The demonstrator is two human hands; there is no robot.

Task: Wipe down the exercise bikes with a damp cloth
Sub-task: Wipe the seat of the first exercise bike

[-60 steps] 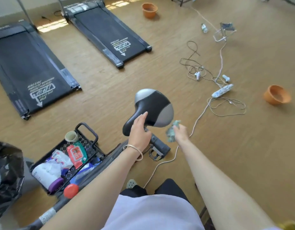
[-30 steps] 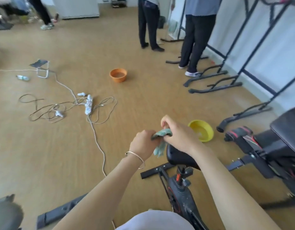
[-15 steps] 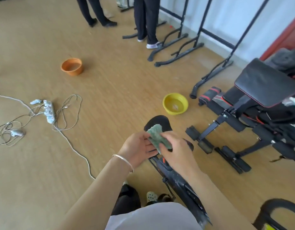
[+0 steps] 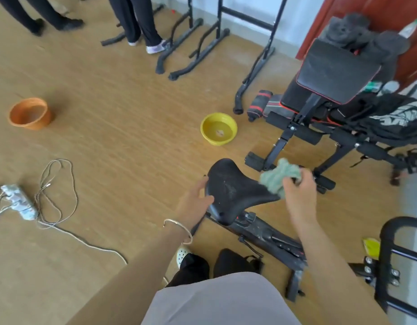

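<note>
A black bike saddle (image 4: 233, 186) sits just below the middle of the head view, on a black frame (image 4: 270, 235) that slopes down to the right. My left hand (image 4: 195, 202) rests against the saddle's left edge, fingers apart with the thumb on top. My right hand (image 4: 298, 191) is shut on a crumpled green cloth (image 4: 277, 175), which touches the saddle's narrow right end.
A yellow basin (image 4: 218, 129) holding water stands on the wooden floor beyond the saddle. An orange basin (image 4: 29, 114) sits far left. Cables and a power strip (image 4: 20, 202) lie at left. A black weight bench (image 4: 338, 95) stands at right, with rack feet and people's legs behind it.
Both hands were bunched on the cloth above the saddle. Now my left hand has let go and lies on the saddle's edge, while my right hand has carried the cloth to the right end.
</note>
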